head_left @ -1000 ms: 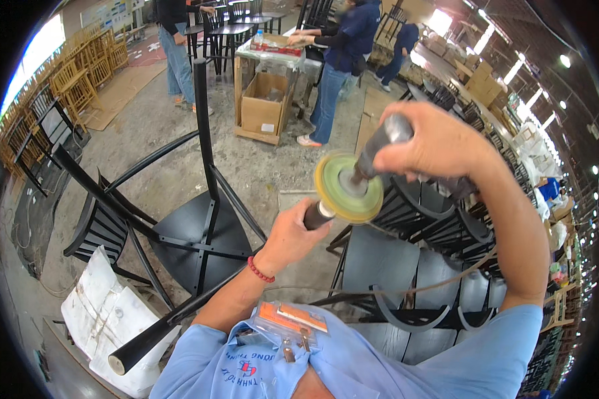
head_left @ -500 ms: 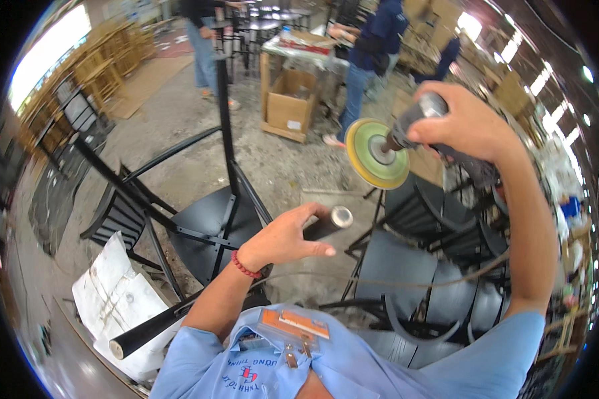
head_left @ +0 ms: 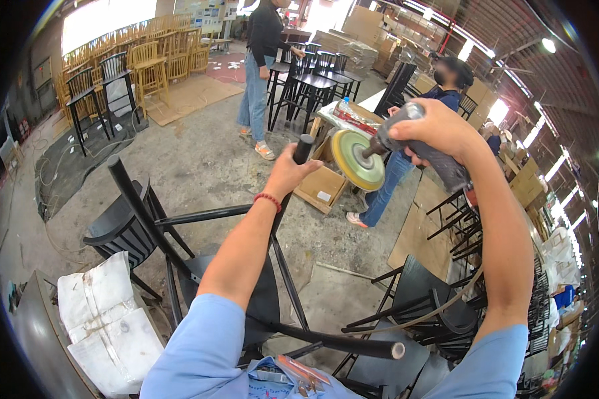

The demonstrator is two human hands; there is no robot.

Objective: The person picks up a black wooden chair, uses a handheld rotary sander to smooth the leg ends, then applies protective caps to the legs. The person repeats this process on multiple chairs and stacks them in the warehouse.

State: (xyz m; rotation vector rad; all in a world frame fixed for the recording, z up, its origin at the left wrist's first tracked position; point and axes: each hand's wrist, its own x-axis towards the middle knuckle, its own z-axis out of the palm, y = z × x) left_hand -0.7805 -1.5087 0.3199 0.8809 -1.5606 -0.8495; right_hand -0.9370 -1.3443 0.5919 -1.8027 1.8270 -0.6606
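Observation:
My left hand [head_left: 291, 171] grips the end of one black leg of an upturned black wooden chair [head_left: 199, 266], whose legs stick up and toward me. My right hand [head_left: 436, 130] holds a grey handheld sander [head_left: 406, 136] raised in the air. Its yellow-green round disc [head_left: 358, 159] faces left, just right of the chair leg and apart from it. A hose or cable runs from the tool down along my right arm. A red bracelet sits on my left wrist.
White padded sacks [head_left: 106, 326] lie at lower left. More black chairs [head_left: 439, 306] are stacked at lower right. An open cardboard box [head_left: 321, 189] sits on the concrete floor ahead. Two people [head_left: 259, 73] stand by black stools and a table; yellow chairs [head_left: 146, 60] fill the back left.
My left hand let go of the sander's front and took hold of the chair leg's end. The sander rose and shifted right in my right hand; my view lifted toward the workshop.

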